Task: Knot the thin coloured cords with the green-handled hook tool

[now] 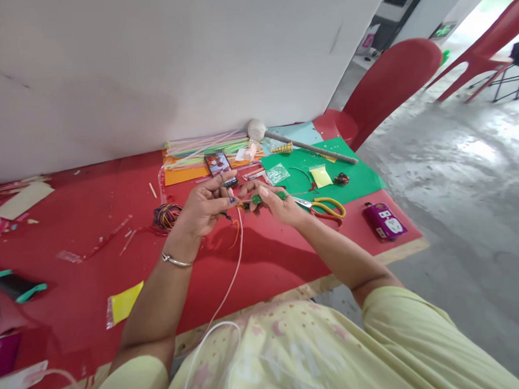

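Note:
My left hand (207,205) is closed in a pinch over the red table, its thumb and forefinger meeting around something small and dark that I cannot make out. Facing it, my right hand (274,200) grips a green-handled tool (256,199) whose thin shaft points at my left fingertips. Orange and dark thread ends (235,234) dangle below the fingers. A pale cord (238,252) runs from beneath the hands down to my lap. Just left of my left hand lies a bundle of multicoloured thread (167,215). Scissors with yellow handles (329,206) rest beyond my right hand.
Behind the hands are a phone (218,163), pastel strips (211,144) and a stick with a white ball (256,129). A green sheet (351,182) lies to the right, near a purple box (384,221). A yellow packet (127,303) lies front left. Red chairs (389,84) stand beyond.

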`<action>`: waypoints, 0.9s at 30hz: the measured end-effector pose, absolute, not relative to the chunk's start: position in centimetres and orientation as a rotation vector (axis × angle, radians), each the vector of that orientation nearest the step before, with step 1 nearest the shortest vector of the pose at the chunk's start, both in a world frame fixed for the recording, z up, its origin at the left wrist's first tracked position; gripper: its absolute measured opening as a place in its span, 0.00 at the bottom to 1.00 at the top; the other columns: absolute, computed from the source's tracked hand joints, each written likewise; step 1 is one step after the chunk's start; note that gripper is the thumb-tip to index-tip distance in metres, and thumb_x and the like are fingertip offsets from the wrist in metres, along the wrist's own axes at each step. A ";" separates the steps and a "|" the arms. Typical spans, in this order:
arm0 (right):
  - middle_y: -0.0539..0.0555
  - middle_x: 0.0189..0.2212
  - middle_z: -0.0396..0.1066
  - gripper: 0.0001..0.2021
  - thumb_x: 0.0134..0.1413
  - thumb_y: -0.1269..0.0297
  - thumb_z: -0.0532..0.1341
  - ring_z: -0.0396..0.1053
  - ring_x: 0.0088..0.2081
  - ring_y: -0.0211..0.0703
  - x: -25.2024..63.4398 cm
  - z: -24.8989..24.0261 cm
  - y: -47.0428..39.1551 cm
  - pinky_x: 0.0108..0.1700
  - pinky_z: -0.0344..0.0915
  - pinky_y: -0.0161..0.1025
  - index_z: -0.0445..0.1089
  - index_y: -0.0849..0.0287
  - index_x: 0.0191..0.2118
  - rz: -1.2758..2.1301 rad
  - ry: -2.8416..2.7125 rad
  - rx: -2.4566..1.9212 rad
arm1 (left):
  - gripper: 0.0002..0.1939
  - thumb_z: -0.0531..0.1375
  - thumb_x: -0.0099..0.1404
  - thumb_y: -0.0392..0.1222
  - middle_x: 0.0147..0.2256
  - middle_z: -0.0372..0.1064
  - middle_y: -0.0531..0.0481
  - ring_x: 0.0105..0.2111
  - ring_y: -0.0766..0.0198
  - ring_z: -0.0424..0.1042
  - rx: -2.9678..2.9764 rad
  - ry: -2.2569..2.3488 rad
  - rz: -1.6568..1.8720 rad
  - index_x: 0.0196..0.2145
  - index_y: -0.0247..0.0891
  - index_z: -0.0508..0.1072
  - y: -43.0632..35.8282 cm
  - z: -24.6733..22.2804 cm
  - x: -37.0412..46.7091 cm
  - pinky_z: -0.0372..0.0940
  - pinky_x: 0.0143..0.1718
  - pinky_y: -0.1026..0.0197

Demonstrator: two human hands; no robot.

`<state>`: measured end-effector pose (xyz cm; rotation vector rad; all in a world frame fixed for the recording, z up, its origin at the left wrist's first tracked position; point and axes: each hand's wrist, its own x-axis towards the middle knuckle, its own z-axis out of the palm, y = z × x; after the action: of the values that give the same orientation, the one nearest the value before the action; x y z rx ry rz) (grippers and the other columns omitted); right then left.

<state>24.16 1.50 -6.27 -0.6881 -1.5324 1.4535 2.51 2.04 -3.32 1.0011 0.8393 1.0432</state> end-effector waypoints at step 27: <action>0.48 0.21 0.67 0.27 0.60 0.37 0.66 0.63 0.20 0.32 21.2 -7.0 1.2 0.21 0.57 0.33 0.73 0.57 0.25 1.301 -1.081 -0.896 | 0.37 0.74 0.54 0.39 0.33 0.79 0.50 0.31 0.66 0.73 1.342 1.076 1.288 0.62 0.38 0.77 1.3 -3.8 3.3 0.65 0.32 0.65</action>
<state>21.23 1.21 -6.96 -0.8959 -1.0812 1.3007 3.30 1.28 -3.85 1.3415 1.0757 1.2877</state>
